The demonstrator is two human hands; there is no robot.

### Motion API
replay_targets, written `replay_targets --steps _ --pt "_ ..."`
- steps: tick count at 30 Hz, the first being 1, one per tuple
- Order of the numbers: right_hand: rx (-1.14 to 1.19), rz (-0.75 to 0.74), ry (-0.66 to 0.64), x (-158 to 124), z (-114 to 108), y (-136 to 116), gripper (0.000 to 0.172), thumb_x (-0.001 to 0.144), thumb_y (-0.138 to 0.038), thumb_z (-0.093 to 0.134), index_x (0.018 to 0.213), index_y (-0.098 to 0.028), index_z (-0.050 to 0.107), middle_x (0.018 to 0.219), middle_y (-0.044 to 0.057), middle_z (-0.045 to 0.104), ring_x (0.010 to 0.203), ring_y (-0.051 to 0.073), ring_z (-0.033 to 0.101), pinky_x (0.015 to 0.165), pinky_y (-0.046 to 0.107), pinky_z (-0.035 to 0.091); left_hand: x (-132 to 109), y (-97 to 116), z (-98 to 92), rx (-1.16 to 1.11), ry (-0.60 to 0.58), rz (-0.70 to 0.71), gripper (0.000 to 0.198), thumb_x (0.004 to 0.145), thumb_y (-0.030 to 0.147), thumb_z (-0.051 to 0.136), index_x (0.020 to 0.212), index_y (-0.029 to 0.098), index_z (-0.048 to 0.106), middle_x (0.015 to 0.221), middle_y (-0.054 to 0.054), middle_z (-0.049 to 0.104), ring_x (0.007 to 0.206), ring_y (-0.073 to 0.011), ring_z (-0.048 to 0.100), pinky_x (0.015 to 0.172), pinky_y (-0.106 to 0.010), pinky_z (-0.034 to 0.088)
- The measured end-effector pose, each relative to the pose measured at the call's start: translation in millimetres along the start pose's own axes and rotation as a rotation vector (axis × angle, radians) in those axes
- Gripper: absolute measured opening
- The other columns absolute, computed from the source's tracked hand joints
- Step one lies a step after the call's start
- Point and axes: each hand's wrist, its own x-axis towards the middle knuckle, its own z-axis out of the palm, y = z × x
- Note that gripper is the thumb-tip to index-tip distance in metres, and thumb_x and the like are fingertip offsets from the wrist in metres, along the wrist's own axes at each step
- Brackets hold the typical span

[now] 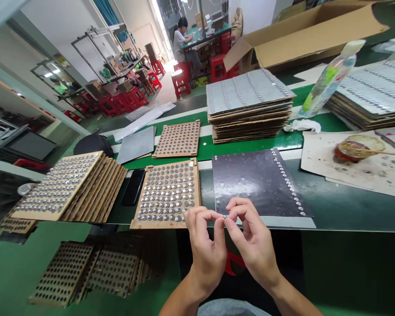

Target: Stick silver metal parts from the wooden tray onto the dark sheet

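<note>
Dark sheet (246,186) glossy, smooth; tray (164,224) matt wood.

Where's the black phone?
In the head view, the black phone lies left of centre, between the stack of wooden boards and the studded board nearest the left hand.

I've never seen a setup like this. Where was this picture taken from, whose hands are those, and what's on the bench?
There's no robot here: the left hand and right hand are a person's own, bare. The single picture comes from a camera worn on that person's head, looking forward and down.

Both hands meet at the bench's near edge, their fingers pinching a small metal piece, too tiny to identify.

Just beyond lies a black sheet with a column of small metal pieces along its right side. Left of it are a wooden board with rows of round pieces, then a black smartphone. Farther back stand a stack of sheets and a plastic bottle.
</note>
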Motion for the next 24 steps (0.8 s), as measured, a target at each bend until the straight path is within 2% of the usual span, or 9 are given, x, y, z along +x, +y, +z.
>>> replay_targets --steps 6,13,19,24 --pt "0.057 0.052 0.045 -1.9 -5.4 2.7 0.013 0.093 -0.016 0.06 0.083 -0.024 0.058 0.095 0.001 0.058 0.093 0.016 0.059 0.081 0.024 0.046 0.2 -1.7 -0.7 -0.105 -0.078 -0.113 0.012 0.101 0.014 0.052 0.092 0.023 0.054 0.09 0.0 0.051 0.087 -0.0167 0.051 0.082 -0.027 0.042" --pt "0.192 0.104 0.089 0.8 -8.7 5.9 0.016 0.095 -0.021 0.062 0.079 -0.024 0.061 0.094 0.001 0.06 0.094 0.015 0.06 0.084 0.022 0.048 4.8 0.9 -4.2 -0.307 -0.198 -0.268 0.016 0.104 0.023 0.049 0.089 0.022 0.054 0.089 0.0 0.05 0.085 -0.0162 0.05 0.08 -0.026 0.042" --pt "0.225 0.146 0.111 1.9 -7.8 7.3 0.017 0.094 -0.024 0.064 0.078 -0.024 0.062 0.094 0.001 0.061 0.096 0.015 0.061 0.086 0.023 0.048 4.7 0.0 -3.6 -0.359 -0.231 -0.292 0.018 0.106 0.028 0.048 0.09 0.022 0.054 0.09 -0.001 0.049 0.086 -0.0167 0.05 0.079 -0.027 0.042" --pt "0.215 0.159 0.128 1.9 -6.6 6.9 0.019 0.095 -0.029 0.066 0.078 -0.024 0.062 0.095 0.001 0.06 0.097 0.016 0.06 0.087 0.024 0.047 1.7 -2.7 -5.0 -0.349 -0.248 -0.24 0.017 0.104 0.029 0.051 0.089 0.022 0.056 0.09 -0.003 0.05 0.086 -0.019 0.051 0.078 -0.03 0.043"
